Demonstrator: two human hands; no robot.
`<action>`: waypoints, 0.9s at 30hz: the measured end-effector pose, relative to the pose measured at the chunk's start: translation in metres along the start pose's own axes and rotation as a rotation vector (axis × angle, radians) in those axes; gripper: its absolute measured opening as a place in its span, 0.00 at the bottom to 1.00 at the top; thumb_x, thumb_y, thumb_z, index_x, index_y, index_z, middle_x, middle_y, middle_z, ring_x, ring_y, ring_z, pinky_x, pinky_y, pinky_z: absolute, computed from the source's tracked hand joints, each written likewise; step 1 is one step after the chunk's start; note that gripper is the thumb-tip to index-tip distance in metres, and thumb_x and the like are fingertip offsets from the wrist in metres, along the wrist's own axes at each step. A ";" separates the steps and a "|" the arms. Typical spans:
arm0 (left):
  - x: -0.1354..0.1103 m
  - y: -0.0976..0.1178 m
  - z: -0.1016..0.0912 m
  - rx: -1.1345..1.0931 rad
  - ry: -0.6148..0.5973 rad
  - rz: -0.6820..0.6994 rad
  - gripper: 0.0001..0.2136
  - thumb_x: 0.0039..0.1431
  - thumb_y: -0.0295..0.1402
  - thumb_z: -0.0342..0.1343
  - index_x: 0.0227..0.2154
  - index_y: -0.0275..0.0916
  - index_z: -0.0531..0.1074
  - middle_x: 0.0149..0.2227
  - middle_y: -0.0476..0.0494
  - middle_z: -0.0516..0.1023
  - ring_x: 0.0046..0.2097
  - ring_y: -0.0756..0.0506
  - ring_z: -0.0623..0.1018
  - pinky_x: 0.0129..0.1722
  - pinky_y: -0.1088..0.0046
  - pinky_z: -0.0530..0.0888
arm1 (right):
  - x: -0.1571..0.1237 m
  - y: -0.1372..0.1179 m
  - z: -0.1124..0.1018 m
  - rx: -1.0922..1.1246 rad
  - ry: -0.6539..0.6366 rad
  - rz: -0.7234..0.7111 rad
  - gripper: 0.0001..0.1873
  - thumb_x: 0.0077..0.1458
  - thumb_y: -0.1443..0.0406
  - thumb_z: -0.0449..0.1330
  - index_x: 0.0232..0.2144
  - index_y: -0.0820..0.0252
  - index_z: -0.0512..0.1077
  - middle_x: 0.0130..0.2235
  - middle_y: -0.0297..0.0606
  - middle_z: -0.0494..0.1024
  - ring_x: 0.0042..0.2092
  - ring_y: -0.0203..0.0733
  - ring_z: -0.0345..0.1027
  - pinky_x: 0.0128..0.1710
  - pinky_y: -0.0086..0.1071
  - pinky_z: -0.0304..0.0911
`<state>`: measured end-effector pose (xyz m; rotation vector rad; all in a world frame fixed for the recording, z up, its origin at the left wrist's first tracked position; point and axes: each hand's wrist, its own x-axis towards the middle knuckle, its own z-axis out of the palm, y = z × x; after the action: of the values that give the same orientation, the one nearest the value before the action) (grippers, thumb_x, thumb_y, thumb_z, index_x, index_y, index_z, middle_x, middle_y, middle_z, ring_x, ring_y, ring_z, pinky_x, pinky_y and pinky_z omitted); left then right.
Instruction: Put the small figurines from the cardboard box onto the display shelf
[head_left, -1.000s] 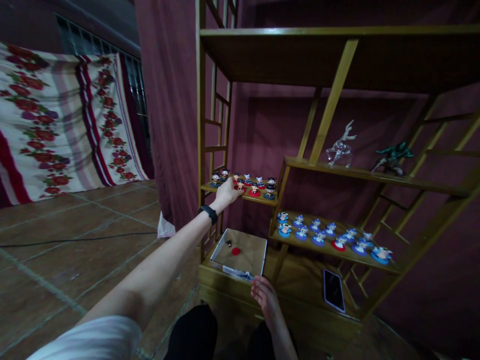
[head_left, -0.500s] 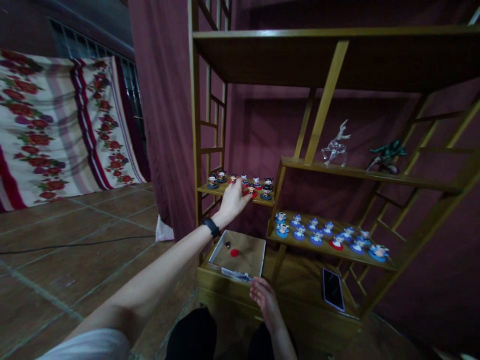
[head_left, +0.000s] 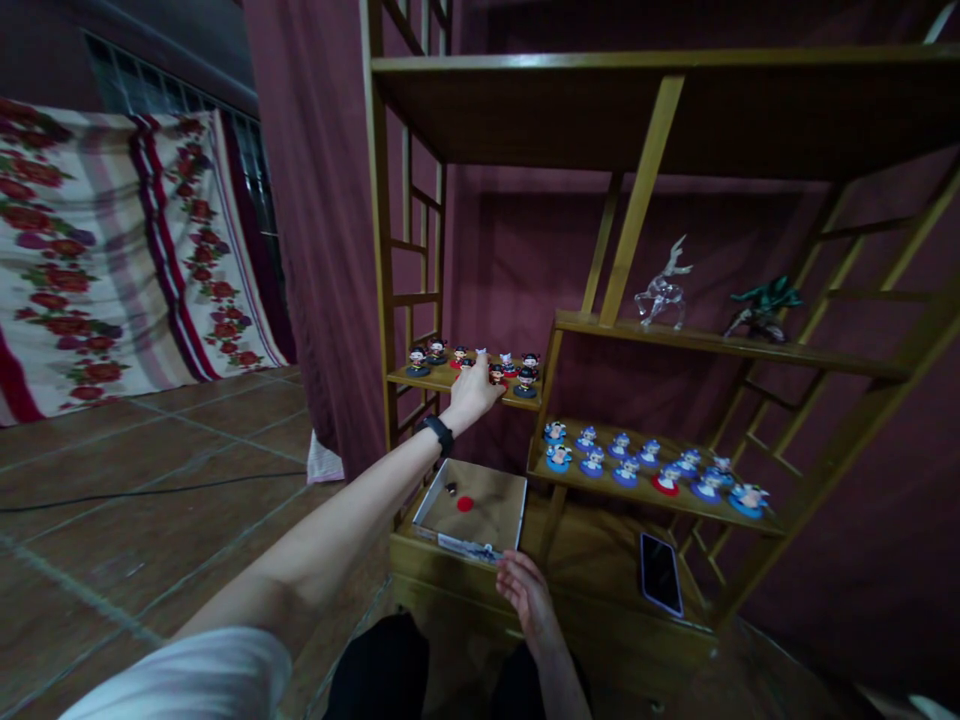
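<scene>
My left hand [head_left: 475, 392] reaches out to a small wooden shelf [head_left: 442, 379] holding several little black-haired figurines [head_left: 525, 379]. Its fingertips are pinched round a red-based figurine [head_left: 496, 375] at the shelf's front edge. A black band sits on that wrist. My right hand [head_left: 525, 592] is low down, its fingers curled at the near corner of an open cardboard box [head_left: 491, 505]. A red disc [head_left: 465, 504] and a small dark piece [head_left: 451, 489] lie in the box.
A lower shelf [head_left: 592, 484] carries several blue-based figurines and one red-based one [head_left: 664, 483]. A phone [head_left: 660, 585] lies on the bottom board. Higher up stand a glass deer [head_left: 661, 288] and a green figure [head_left: 761, 305]. To the left are a maroon curtain [head_left: 315, 220], a floral cloth [head_left: 112, 260] and a floor cable [head_left: 150, 487].
My left hand drew back from over the figurines to the shelf's front edge, fingertips on the red-based figurine. The view shifted slightly right. My right hand stayed at the box.
</scene>
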<state>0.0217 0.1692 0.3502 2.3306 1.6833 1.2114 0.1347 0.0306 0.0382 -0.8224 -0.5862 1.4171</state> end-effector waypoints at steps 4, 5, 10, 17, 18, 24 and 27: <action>0.003 0.000 0.002 -0.047 0.004 -0.011 0.28 0.45 0.40 0.59 0.50 0.41 0.59 0.38 0.41 0.75 0.43 0.40 0.73 0.39 0.68 0.66 | 0.001 0.000 0.001 -0.003 -0.006 0.010 0.18 0.37 0.57 0.66 0.33 0.58 0.74 0.35 0.41 0.78 0.37 0.43 0.71 0.40 0.36 0.63; 0.003 0.000 0.002 -0.064 0.003 -0.012 0.28 0.44 0.39 0.59 0.50 0.40 0.60 0.38 0.41 0.75 0.43 0.40 0.73 0.40 0.68 0.66 | 0.001 0.000 0.001 -0.002 -0.006 0.011 0.18 0.37 0.57 0.66 0.33 0.58 0.74 0.35 0.41 0.78 0.37 0.43 0.71 0.40 0.36 0.63; -0.008 0.005 -0.002 -0.082 0.056 0.020 0.26 0.47 0.36 0.58 0.50 0.39 0.59 0.41 0.40 0.74 0.45 0.41 0.72 0.42 0.68 0.66 | 0.002 0.001 0.001 -0.003 0.015 0.007 0.20 0.35 0.57 0.67 0.33 0.59 0.74 0.35 0.42 0.78 0.36 0.43 0.71 0.39 0.36 0.63; -0.031 0.026 0.005 0.022 0.086 0.188 0.27 0.52 0.37 0.54 0.54 0.40 0.54 0.44 0.38 0.72 0.48 0.40 0.70 0.45 0.67 0.65 | 0.004 0.002 0.000 -0.011 0.030 0.013 0.20 0.35 0.56 0.67 0.32 0.59 0.73 0.34 0.41 0.78 0.36 0.43 0.71 0.38 0.36 0.64; -0.031 0.028 0.008 0.038 0.061 0.173 0.27 0.52 0.38 0.54 0.54 0.40 0.54 0.43 0.37 0.72 0.47 0.39 0.71 0.44 0.67 0.66 | 0.005 0.002 0.000 -0.012 0.035 0.019 0.21 0.34 0.56 0.67 0.32 0.59 0.74 0.34 0.41 0.78 0.35 0.43 0.71 0.37 0.36 0.64; -0.016 0.034 0.019 0.093 0.010 0.133 0.30 0.52 0.40 0.53 0.57 0.41 0.50 0.40 0.36 0.74 0.43 0.37 0.74 0.39 0.65 0.67 | 0.010 0.004 -0.003 -0.012 0.049 0.033 0.22 0.32 0.56 0.68 0.32 0.59 0.74 0.33 0.41 0.78 0.34 0.42 0.71 0.36 0.35 0.64; -0.013 0.035 0.020 0.093 -0.003 0.116 0.31 0.51 0.40 0.54 0.57 0.41 0.50 0.41 0.36 0.74 0.44 0.37 0.74 0.40 0.65 0.67 | 0.010 0.004 -0.004 -0.016 0.049 0.027 0.22 0.33 0.56 0.68 0.32 0.59 0.74 0.33 0.40 0.78 0.34 0.42 0.71 0.36 0.35 0.64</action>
<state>0.0604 0.1526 0.3441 2.5151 1.6594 1.1709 0.1361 0.0401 0.0319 -0.8781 -0.5522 1.4142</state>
